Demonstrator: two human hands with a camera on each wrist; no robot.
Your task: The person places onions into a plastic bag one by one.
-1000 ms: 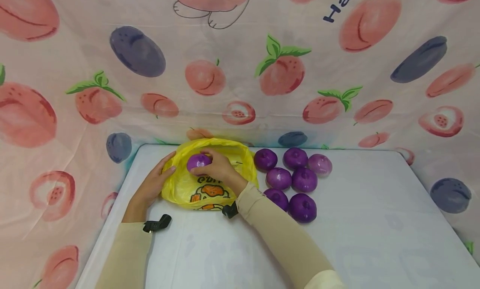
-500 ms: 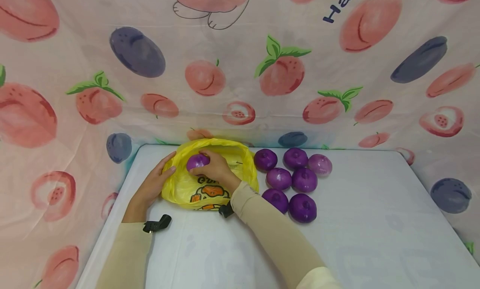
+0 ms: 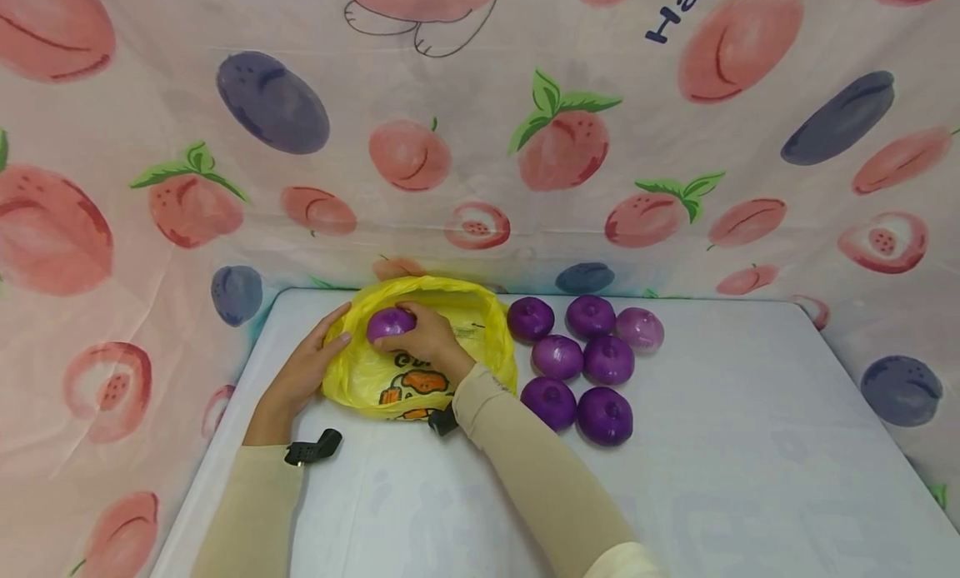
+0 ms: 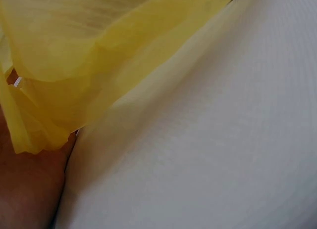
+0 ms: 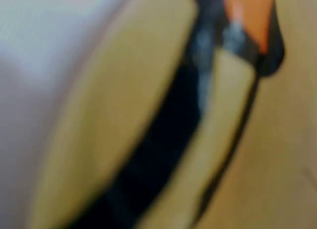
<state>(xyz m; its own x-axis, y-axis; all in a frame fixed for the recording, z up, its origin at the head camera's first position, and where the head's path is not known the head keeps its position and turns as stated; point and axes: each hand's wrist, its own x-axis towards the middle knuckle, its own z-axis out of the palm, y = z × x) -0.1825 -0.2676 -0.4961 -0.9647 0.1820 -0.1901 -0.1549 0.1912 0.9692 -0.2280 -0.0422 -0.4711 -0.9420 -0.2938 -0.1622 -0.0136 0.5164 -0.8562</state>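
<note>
In the head view a yellow plastic bag (image 3: 491, 328) with an orange and black print lies with its mouth spread wide. My right hand (image 3: 431, 341) reaches into the mouth and grips a shiny purple onion (image 3: 388, 323) between thumb and fingers, over the bag's left inside. The left hand (image 3: 303, 368) rests against the bag's left rim, fingers fairly straight and thumb apart from them. Seen from the left wrist, yellow film (image 4: 74, 105) drapes over part of that hand (image 4: 29, 189). The right wrist view is blurred and filled by the printed bag (image 5: 109, 105); the onion is hidden there.
Several more purple onions (image 3: 609, 360) sit grouped right of the bag, one paler (image 3: 640, 331) at the group's right. All stand on a white-covered table (image 3: 735, 445). A fruit-patterned cloth (image 3: 480, 112) hangs behind and at the sides.
My right hand has moved slightly left with the onion inside the bag's mouth, its forearm shifting left too. The left hand and the other onions stay put.
</note>
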